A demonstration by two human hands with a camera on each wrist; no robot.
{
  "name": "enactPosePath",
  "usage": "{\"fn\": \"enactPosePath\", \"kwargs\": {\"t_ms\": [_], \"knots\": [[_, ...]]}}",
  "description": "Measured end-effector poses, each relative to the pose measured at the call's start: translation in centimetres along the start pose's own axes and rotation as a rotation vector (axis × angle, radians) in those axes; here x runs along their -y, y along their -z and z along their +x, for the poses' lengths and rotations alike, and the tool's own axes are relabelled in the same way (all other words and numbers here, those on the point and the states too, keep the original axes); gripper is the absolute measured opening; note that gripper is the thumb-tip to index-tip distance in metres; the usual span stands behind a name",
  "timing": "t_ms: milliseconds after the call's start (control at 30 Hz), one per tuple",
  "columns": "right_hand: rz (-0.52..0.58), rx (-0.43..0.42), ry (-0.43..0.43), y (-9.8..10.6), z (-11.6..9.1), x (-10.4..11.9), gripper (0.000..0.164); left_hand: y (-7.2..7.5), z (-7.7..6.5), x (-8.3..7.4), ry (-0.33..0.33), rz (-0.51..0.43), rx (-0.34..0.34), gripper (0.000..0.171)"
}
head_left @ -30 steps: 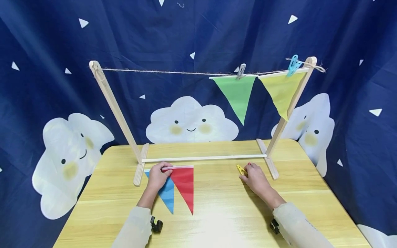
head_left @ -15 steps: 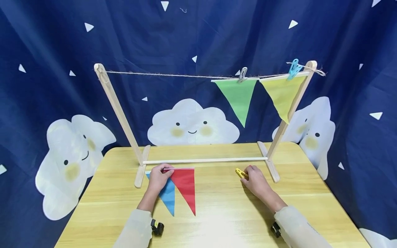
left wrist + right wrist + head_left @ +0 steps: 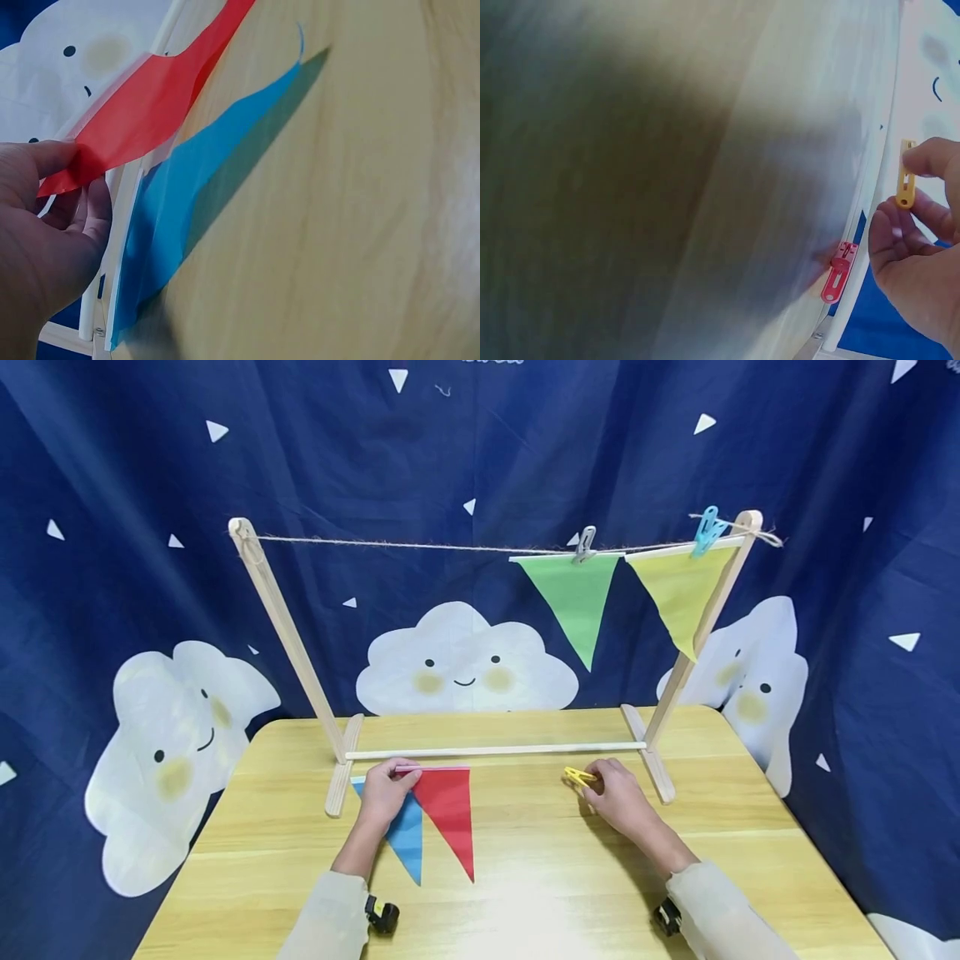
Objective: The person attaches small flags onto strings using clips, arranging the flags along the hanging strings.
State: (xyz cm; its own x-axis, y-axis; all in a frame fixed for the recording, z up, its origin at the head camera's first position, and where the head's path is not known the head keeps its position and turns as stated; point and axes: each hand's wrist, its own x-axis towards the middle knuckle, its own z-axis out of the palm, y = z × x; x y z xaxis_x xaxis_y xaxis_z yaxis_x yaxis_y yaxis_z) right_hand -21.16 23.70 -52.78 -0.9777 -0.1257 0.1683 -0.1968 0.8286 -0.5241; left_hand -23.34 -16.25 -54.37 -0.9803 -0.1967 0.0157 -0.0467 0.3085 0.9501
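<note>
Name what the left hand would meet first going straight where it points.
Probably the thin, pale wooden crossbar, just beyond the left hand in the head view; height is unclear, so the hand might pass above.

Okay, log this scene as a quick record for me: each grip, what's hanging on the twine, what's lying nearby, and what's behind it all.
Left grip: pinches red pennant near a top corner
Right grip: pinches yellow clothespin
Near left grip: blue pennant, on wooden table
Near right grip: red clothespin, seen in the right wrist view
On twine: green pennant under gray clothespin; yellow pennant under light blue clothespin
Twine support: wooden stand
Backdrop: dark blue curtain with white clouds
</note>
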Motion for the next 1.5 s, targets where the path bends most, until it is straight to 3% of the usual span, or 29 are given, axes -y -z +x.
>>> {"fn": "enactPosePath", "kwargs": {"t_ms": [533,767,1067,1300,1500], "knots": [[0.118,-0.155,0.096,0.3,0.0,0.2,0.027,-0.2,-0.2,-0.8,0.023,-0.095,0.02,0.016],[0.181,-0.18,0.09,1.0,0.3,0.9,0.03,-0.1,-0.2,-1.5,-0.003,-0.125,0.01,0.017],[0.27,-0.188,0.146,2.4,0.6,2.4,0.028,-0.1,-0.3,-2.7,-0.013,-0.168,0.026,0.019],[0.243,-0.235,0.197,3.6,1.2,3.8,0.028,0.3,-0.6,-4.2,-0.025,-0.185,0.016,0.02],[0.295,-0.234,0.21,4.7,2.0,4.9,0.03,0.6,-0.6,-5.1,-0.046,-0.198,0.005,0.019]]}}
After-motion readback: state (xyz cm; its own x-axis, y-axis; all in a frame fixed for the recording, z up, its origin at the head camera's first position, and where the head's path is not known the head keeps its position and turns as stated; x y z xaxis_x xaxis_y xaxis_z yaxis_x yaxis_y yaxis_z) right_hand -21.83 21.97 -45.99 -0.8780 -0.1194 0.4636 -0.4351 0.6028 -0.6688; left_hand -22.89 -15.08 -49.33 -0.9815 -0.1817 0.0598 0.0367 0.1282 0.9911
